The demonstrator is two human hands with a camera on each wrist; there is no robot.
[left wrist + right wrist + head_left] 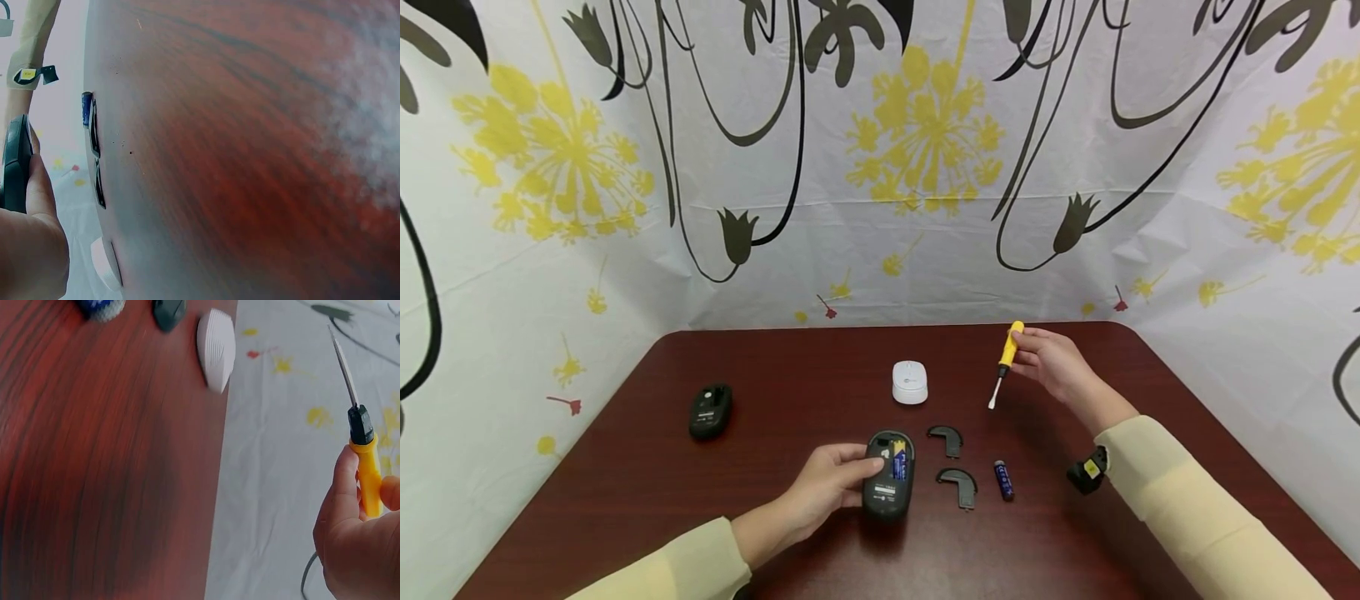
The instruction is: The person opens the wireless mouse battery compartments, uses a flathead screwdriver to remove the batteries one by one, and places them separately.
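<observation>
1. Yellow handle uppermost, a screwdriver (1008,354) was gripped by the right hand (1060,362), thumb and fingers closed on the handle. It was held off the table (625,508), toward the far right corner, its metal tip slanting down toward the near side.

2. The left hand (831,487) gripped a dark mouse (887,496) by its side, the thumb over the edge. The mouse was raised above the surface, well in from the left and right edges, with its underside facing the head camera.

3. In that underside, the compartment stood uncovered, and a blue battery with a yellow end (899,462) lay in it.

4. Just beside the mouse, on its right, two dark covers lay on the surface, apart from each other: the farther cover (953,444) and the nearer cover (966,493).

5. A loose blue battery (1003,481) lay to their right, toward the right edge.

6. A white device (910,383) stood near the middle of the far edge.

7. A second dark mouse (710,412) lay well apart from the rest, toward the far left corner.
</observation>
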